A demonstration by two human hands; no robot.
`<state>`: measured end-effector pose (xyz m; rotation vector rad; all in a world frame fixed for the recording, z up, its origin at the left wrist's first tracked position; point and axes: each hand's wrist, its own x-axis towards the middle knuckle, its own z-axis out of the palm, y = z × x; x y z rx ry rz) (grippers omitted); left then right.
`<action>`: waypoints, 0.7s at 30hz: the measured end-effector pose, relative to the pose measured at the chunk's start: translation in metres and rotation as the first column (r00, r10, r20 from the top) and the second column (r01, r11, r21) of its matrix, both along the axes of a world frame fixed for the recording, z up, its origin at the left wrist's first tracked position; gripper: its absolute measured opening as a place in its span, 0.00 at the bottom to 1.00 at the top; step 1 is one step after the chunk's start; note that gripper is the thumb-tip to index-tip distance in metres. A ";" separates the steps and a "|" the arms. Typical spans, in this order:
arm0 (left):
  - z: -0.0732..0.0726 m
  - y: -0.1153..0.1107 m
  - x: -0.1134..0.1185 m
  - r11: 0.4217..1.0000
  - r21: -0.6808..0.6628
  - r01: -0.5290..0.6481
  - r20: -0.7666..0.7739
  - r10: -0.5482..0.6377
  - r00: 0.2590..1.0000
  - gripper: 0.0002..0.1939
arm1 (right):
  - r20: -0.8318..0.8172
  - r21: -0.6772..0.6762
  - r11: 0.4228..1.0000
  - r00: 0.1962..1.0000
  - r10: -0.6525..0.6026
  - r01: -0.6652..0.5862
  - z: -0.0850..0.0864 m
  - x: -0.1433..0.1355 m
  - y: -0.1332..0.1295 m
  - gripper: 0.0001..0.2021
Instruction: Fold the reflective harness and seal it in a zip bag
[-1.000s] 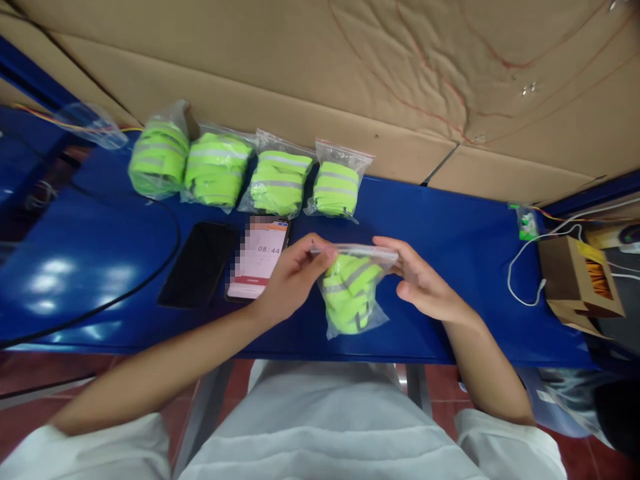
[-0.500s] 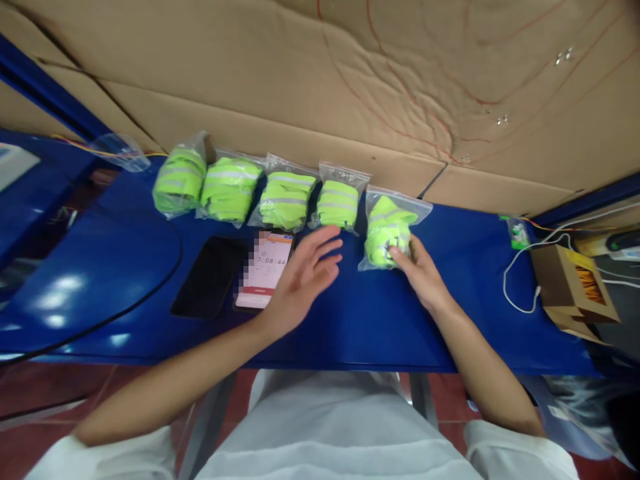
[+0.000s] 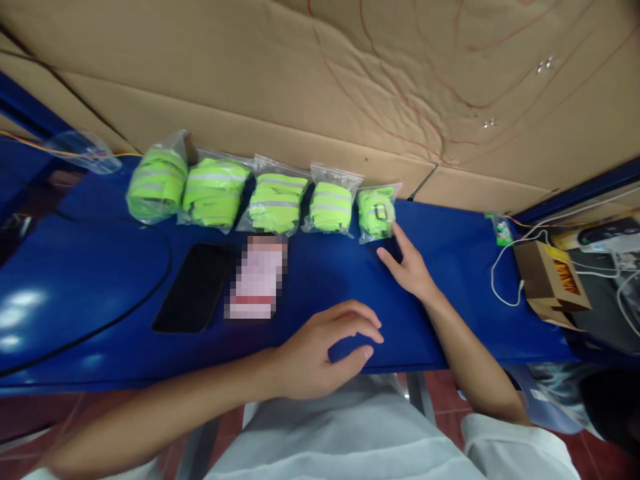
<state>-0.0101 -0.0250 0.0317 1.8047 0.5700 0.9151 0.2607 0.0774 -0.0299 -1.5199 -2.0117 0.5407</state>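
Several clear zip bags with rolled neon-yellow reflective straps stand in a row along the cardboard at the table's back. The rightmost bag [image 3: 377,212] shows a dark buckle through the plastic; to its left is another bag [image 3: 331,207]. My right hand [image 3: 410,263] is open just in front of the rightmost bag, its index fingertip at the bag's right edge. Over the table's front edge, my left hand [image 3: 327,350] hovers with fingers curved and apart, holding nothing. A phone with a lit, blurred-out screen [image 3: 257,277] lies left of my hands, beside a black phone-like slab [image 3: 193,287].
A cardboard wall [image 3: 225,87] rises behind the blue table [image 3: 465,300]. At right are an open small carton [image 3: 547,277], a white cable [image 3: 495,273] and a small green packet [image 3: 501,230]. A black cable [image 3: 125,313] curves across the left side.
The rightmost bag has moved back and left against the cardboard, and my right hand has let go of it. My left hand has come down toward the table's front edge.
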 end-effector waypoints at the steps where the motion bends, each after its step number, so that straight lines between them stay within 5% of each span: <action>1: 0.000 0.001 0.001 1.000 -0.002 0.006 -0.005 -0.006 1.000 0.09 | 0.028 -0.023 0.999 0.999 0.046 -0.045 0.002 -0.005 -0.002 0.39; 7: -0.010 0.003 0.004 0.999 0.025 0.023 -0.080 -0.021 0.997 0.08 | 0.061 -0.039 0.993 0.992 0.114 -0.112 0.010 -0.016 -0.007 0.40; 12: -0.020 0.006 0.004 0.975 0.220 0.015 -0.226 0.035 0.974 0.09 | -0.147 0.105 0.986 0.982 -0.115 0.131 0.026 0.010 0.000 0.34; 17: -0.031 0.017 0.006 0.780 0.609 0.145 -0.464 0.201 0.863 0.09 | 0.124 0.099 0.986 0.981 -0.148 0.136 0.029 0.052 0.009 0.24; 21: -0.045 0.023 0.009 0.696 0.693 0.186 -0.490 0.265 0.831 0.08 | 0.223 0.126 0.987 0.967 -0.122 0.096 0.017 0.070 0.016 0.20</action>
